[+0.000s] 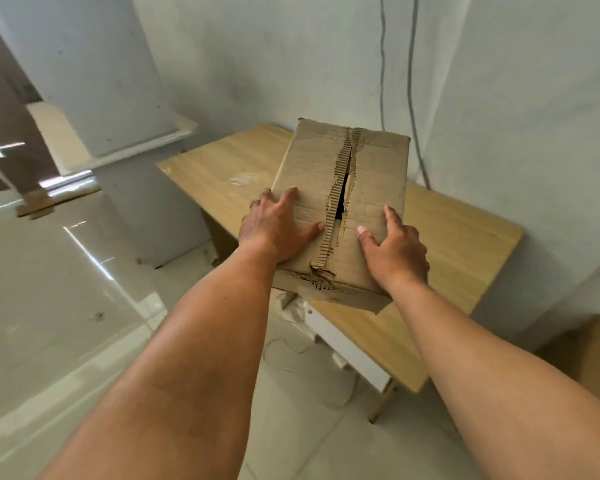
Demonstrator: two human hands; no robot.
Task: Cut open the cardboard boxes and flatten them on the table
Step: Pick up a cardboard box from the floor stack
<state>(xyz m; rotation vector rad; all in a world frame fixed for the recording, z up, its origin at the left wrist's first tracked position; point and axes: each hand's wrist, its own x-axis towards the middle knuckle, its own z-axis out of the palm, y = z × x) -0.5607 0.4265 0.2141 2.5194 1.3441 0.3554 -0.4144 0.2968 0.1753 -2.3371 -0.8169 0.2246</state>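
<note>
"Over the near edge of the wooden table (465,244), what is that?"

"One cardboard box (312,168), long side pointing away, its near end jutting past the table edge. I cannot tell whether it rests on the wood or hangs just above it."

"And its top?"

"It is torn along the middle seam, with ragged corrugated edges and a dark slit between the two flaps."

"Where are the hands?"

"The left hand (278,226) lies on the left flap, fingers spread wide, thumb pointing at the tear, outer fingertips at the box's left edge. The right hand (395,251) is on the right flap, thumb and forefinger spread on top. Its other fingers bend over the right edge, out of sight."

"Anything behind?"

"Two cables (381,64) run down the wall."
</note>
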